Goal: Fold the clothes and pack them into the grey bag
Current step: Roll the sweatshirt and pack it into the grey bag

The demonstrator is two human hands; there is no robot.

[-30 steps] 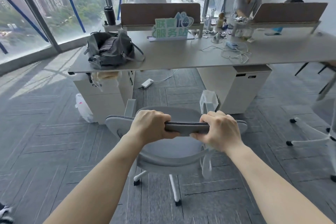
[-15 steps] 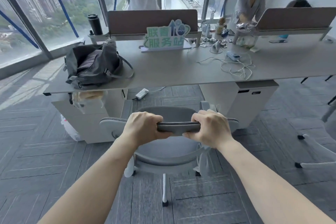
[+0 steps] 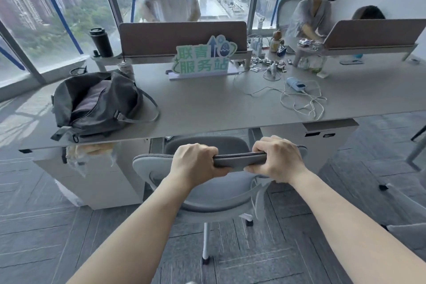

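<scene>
The grey bag (image 3: 99, 105) lies unzipped on the left end of the desk (image 3: 219, 108), with folded greyish-purple cloth showing in its opening. A grey office chair (image 3: 207, 193) stands in front of the desk, its seat partly under the desktop. My left hand (image 3: 196, 163) and my right hand (image 3: 276, 159) both grip the top edge of the chair's backrest, side by side. No loose clothes are visible on the desk.
A green sign (image 3: 204, 57), a black tumbler (image 3: 100, 42), a tangle of white cables (image 3: 302, 97) and small clutter sit on the desk. A pale plastic bag (image 3: 90, 152) hangs below the desk's left end. Three people work behind the dividers. Another chair base (image 3: 412, 191) is at right.
Holding the chair's backrest with both hands, I have moved toward the desk with it; the chair's seat now sits partly under the desktop and the bag looks closer.
</scene>
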